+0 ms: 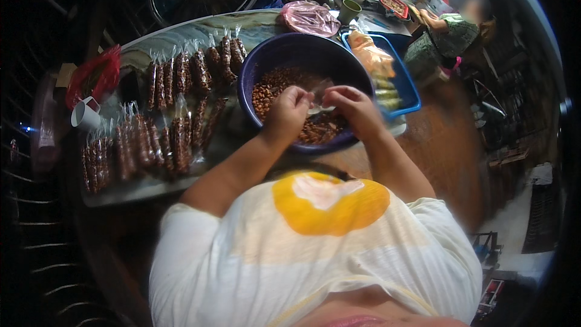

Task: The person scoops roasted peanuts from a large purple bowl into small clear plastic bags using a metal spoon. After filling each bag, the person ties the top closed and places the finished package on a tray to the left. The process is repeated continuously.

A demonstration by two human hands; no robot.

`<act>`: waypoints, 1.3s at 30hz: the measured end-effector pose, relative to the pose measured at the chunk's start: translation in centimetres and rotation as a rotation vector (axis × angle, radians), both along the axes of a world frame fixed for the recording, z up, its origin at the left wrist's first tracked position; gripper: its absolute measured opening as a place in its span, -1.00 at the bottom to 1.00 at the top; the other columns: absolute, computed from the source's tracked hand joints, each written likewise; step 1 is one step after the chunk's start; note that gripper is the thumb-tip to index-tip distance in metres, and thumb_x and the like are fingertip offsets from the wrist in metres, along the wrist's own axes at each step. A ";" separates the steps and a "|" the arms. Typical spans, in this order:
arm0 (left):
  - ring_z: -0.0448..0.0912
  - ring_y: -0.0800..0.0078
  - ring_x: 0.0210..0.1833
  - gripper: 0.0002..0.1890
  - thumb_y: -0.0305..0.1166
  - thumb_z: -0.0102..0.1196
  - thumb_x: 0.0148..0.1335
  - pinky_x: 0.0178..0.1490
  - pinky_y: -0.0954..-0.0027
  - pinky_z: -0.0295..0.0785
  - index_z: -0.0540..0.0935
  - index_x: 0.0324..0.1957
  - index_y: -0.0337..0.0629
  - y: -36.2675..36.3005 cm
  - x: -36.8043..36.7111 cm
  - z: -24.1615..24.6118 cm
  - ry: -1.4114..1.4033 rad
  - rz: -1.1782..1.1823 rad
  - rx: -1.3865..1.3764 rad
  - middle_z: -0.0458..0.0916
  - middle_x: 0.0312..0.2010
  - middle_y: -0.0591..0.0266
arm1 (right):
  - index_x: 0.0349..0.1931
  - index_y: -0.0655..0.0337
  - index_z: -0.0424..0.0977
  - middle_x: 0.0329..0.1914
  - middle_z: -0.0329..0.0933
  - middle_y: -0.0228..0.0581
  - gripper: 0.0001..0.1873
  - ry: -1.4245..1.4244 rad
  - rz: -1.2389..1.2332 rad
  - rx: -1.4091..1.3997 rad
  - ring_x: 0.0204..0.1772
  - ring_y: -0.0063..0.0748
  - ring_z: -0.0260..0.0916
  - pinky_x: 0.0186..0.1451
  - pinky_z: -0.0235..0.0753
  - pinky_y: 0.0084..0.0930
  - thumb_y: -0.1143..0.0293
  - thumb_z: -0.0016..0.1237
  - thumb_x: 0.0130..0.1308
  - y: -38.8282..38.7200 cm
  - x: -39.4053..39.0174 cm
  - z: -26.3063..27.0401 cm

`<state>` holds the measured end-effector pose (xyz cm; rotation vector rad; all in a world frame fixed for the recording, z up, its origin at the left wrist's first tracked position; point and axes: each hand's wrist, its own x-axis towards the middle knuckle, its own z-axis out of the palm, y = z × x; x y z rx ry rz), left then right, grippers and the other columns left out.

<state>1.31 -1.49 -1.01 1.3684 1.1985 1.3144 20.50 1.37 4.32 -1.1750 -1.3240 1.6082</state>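
Note:
Both hands are over a large purple basin [247, 61] that holds loose reddish-brown nuts [277, 82]. My left hand [288, 111] has its fingertips pinched on one side of a small clear plastic bag [320, 93]. On the bag's other side, my right hand [356, 111] pinches it between thumb and fingers. What is inside the bag cannot be made out. More nuts [320, 129] show beneath the hands, near the basin's front wall. Left of the basin lie rows of narrow clear bags packed with nuts [181, 70], several of them close to my left forearm.
A marble-patterned table [136, 47] bears a white mug [86, 114], a red plastic bag [95, 72] and a pink plastic bag [311, 18]. Right of the basin stand a blue tray [411, 86] and, farther back, a green cup [349, 11]. Another person [454, 34] is at the upper right, near a red basket [394, 5].

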 end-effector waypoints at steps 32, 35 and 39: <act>0.47 0.73 -0.21 -0.91 -0.47 0.02 0.43 -0.07 0.58 0.39 0.60 -0.20 -0.20 -1.7 4.5 1.3 0.065 0.066 0.124 0.55 -0.33 0.46 | -0.37 0.23 0.43 -0.37 0.53 -0.03 -0.83 -0.519 0.313 1.220 -0.20 0.10 0.52 -0.13 0.48 -0.06 0.31 0.01 0.27 1.2 1.7 0.8; 0.51 0.63 -0.28 -0.91 -0.47 0.04 0.37 -0.13 0.50 0.42 0.61 -0.23 -0.24 -1.9 5.1 2.2 0.036 0.105 0.071 0.59 -0.37 0.31 | -0.35 0.23 0.44 -0.36 0.53 -0.02 -0.85 -0.592 0.241 1.115 -0.22 0.12 0.51 -0.12 0.48 -0.08 0.34 0.02 0.23 2.6 1.9 -0.6; 0.43 0.75 -0.25 -0.89 -0.45 -0.01 0.44 -0.15 0.58 0.36 0.58 -0.21 -0.19 -1.4 4.8 1.3 0.082 0.092 0.086 0.52 -0.35 0.46 | -0.35 0.23 0.45 -0.37 0.53 0.00 -0.87 -0.500 0.340 1.143 -0.17 0.14 0.50 -0.09 0.47 -0.05 0.36 0.03 0.22 1.8 2.0 0.1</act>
